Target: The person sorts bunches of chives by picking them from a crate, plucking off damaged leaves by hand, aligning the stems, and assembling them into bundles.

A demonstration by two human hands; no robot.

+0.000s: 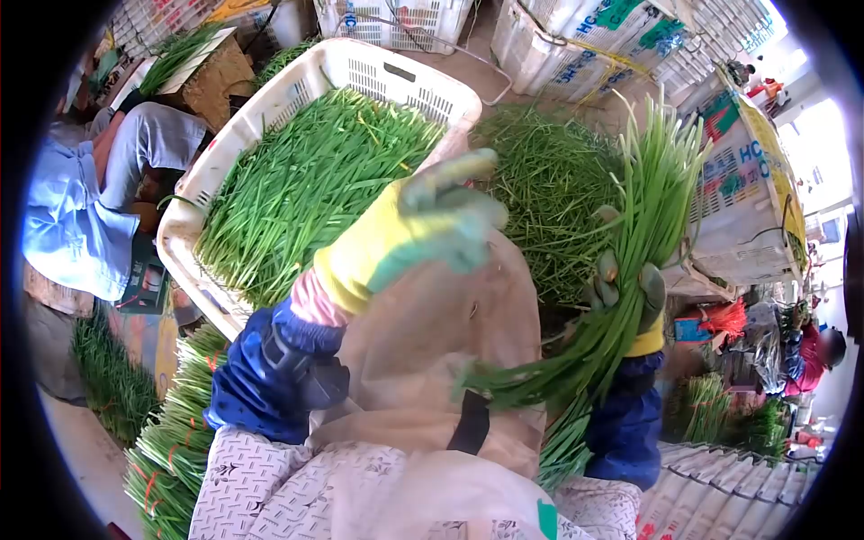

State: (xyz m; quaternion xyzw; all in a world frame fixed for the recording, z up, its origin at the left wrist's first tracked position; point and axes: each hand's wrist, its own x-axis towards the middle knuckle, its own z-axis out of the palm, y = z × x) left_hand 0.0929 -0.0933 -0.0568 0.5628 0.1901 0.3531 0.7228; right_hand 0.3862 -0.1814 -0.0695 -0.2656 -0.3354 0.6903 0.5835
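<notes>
My right hand (pixel 627 292), in a glove with a yellow cuff, is closed around a bunch of long green stalks (pixel 643 198). The pale ends point up, and the leafy ends droop left and down across the lap. My left hand (pixel 450 211), in a yellow and green glove, is raised over the beige cloth (pixel 414 315). Its fingers are somewhat blurred but look spread, with nothing visible between them. Behind it stands a white crate (pixel 432 85) filled with green leaves (pixel 315 180). A loose heap of greens (pixel 549 180) lies left of the held bunch.
Tied green bundles (pixel 175 450) lie at lower left. A seated person (pixel 81 216) is at far left, and another person (pixel 814 355) is at far right. Stacked white crates (pixel 576 54) stand at the back and right. Red ties (pixel 723 317) lie at right.
</notes>
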